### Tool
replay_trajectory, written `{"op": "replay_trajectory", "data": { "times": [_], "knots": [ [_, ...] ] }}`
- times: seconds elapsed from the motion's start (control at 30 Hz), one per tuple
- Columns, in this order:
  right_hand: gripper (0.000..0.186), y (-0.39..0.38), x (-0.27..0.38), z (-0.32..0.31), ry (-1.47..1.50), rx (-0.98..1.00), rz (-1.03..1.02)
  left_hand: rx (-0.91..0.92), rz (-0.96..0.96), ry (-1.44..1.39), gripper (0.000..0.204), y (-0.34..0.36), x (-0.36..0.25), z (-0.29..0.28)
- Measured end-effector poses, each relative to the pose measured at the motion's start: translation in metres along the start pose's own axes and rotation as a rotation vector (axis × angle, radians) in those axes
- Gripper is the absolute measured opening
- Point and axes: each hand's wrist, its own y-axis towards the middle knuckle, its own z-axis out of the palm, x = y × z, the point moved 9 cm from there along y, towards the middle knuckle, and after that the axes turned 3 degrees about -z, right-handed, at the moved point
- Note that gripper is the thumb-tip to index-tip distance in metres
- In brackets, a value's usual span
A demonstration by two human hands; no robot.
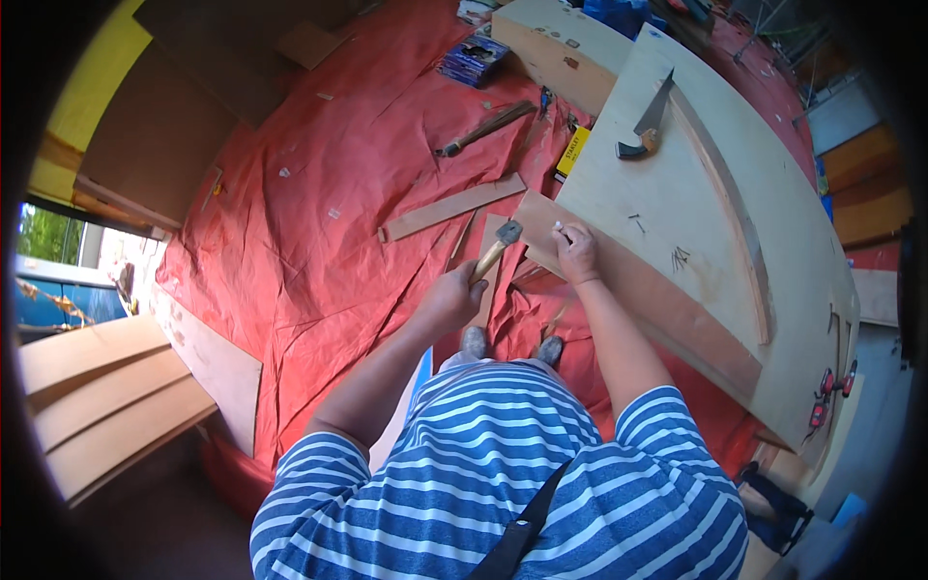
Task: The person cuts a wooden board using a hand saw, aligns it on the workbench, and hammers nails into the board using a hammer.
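My left hand [452, 302] is closed round the wooden handle of a hammer [508, 232], its metal head raised beside the end of a brown plank [667, 300]. My right hand [578, 255] rests at that plank near its far end, fingers pinched together; a small pale spot shows at the fingertips, too small to name. The plank lies along the near edge of a large pale plywood panel [619, 184]. On the panel are a handsaw [653, 104], a curved wooden strip [720, 184], and several loose nails [681, 258].
A crumpled red sheet [319, 193] covers the floor. On it lie a wooden strip [454, 207], a long-handled tool [488, 129], a yellow box [573, 153] and a blue box [472, 60]. Curved boards [106, 387] stand at left; a red-and-black tool [820, 401] sits at right.
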Motion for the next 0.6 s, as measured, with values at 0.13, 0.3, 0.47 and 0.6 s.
{"op": "replay_trajectory", "data": {
  "times": [0.13, 0.3, 0.47, 0.6],
  "knots": [
    [0.011, -0.001, 0.006, -0.007, 0.072, -0.028, -0.017, 0.017, 0.104, -0.029, 0.039, 0.010, -0.028, 0.004],
    [0.008, -0.003, 0.011, -0.006, 0.062, -0.050, -0.054, 0.067, 0.117, 0.062, 0.045, 0.025, -0.047, 0.010],
    [0.007, -0.003, 0.023, -0.004, -0.036, -0.015, -0.157, -0.043, 0.259, 0.055, 0.044, 0.023, -0.075, 0.006],
    [0.007, -0.004, 0.025, -0.006, -0.071, -0.012, -0.101, -0.011, 0.236, 0.102, 0.044, 0.027, -0.080, 0.013]
  ]
}}
